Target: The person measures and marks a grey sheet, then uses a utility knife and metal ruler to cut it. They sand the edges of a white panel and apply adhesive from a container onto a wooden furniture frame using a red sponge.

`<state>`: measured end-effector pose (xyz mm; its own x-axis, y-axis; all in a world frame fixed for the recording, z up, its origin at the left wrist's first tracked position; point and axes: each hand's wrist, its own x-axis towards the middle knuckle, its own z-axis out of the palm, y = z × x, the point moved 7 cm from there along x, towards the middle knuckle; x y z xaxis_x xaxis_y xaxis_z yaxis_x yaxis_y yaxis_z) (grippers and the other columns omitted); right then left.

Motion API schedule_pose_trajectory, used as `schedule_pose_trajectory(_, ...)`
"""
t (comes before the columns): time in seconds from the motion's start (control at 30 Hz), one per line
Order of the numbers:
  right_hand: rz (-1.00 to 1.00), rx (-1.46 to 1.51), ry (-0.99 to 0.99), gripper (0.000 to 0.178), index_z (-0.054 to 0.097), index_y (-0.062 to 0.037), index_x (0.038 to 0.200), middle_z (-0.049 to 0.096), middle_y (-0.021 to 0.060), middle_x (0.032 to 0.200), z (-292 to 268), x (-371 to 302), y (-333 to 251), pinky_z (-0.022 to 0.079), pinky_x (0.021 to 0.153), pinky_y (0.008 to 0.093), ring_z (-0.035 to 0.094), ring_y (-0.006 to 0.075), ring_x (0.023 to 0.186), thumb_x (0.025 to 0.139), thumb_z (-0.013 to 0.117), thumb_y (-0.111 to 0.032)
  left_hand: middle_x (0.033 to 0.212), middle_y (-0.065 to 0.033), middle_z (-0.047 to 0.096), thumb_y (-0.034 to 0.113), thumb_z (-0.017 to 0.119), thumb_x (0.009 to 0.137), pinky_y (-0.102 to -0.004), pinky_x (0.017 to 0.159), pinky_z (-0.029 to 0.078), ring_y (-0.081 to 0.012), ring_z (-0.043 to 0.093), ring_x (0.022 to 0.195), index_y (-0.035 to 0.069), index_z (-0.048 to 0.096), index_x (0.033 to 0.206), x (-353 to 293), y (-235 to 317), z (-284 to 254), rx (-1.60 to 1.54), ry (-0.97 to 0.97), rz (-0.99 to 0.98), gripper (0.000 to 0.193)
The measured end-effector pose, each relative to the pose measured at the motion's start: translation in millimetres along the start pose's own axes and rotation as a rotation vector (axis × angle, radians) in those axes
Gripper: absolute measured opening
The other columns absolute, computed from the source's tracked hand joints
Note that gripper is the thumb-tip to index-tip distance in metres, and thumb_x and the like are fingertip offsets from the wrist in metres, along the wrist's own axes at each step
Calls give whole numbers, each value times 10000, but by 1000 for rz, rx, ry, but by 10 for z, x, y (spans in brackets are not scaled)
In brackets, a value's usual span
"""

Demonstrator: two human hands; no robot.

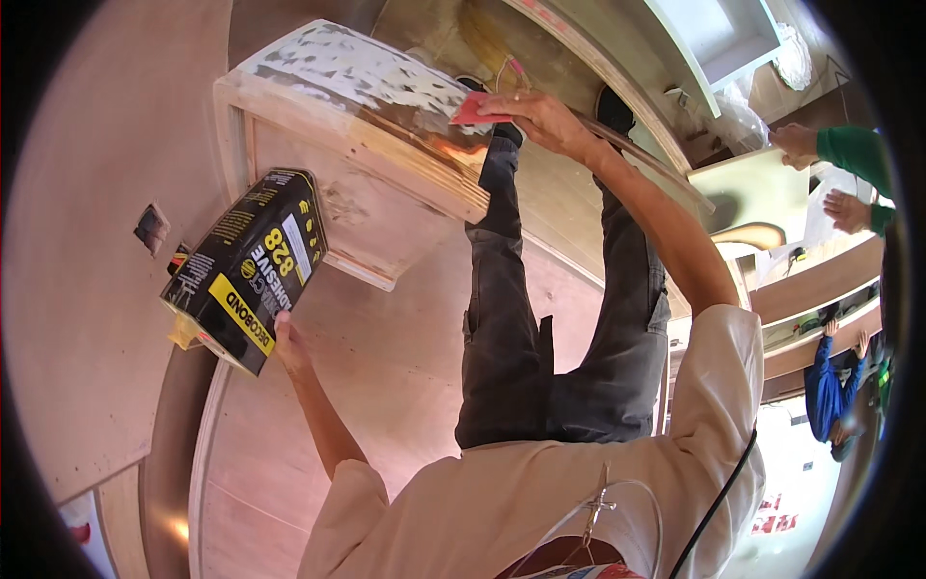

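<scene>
My left hand [289, 340] is closed on the edge of a tilted black adhesive can [246, 261] with yellow markings. My right hand [545, 121] pinches a thin red spreader [471, 112]. The spreader's edge is over the right end of a wooden box-like piece [352, 135]. Patchy whitish smears [357, 68] cover much of that piece's top face. Near the spreader the surface looks brown and shiny, perhaps wet. The can's opening is hard to make out.
A square cut-out [151, 230] is in the wooden panel at left. Curved wooden framing [617, 72] runs past my feet. At right, another person's hands [796, 145] in green sleeves hold near a pale board [752, 198]. A person in blue [828, 391] is farther off.
</scene>
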<state>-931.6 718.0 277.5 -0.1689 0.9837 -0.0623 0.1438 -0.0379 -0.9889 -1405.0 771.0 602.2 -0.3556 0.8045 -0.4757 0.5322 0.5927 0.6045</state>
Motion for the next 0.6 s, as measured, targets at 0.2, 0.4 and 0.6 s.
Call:
schedule_pose_trajectory(0.2,32,-102,-98,417,635,-163,1241,654,70,1223,-255,-396,-14,481,979,429,580,316,1167,866,559,3,1284,-73,546,218,636,878,-327,1078,293,-184,462,1218,-52,543,1258,-46,-82,206,-72,26,46,476)
schedule_pose_trajectory(0.4,47,20,336,437,637,-171,1258,659,77,1217,-209,-340,76,499,962,389,612,324,1105,865,557,3,1277,-73,569,226,609,901,-339,1055,337,-187,493,1197,-34,549,1266,-118,-14,483,-141,-1,187,452)
schedule_pose_trajectory(0.6,105,-66,336,504,566,-217,1337,595,59,1322,467,-720,243,501,952,382,591,308,1143,884,540,0,1255,-69,574,211,632,878,-318,1040,345,-176,496,1187,-20,573,1228,-146,-70,595,-185,49,211,423)
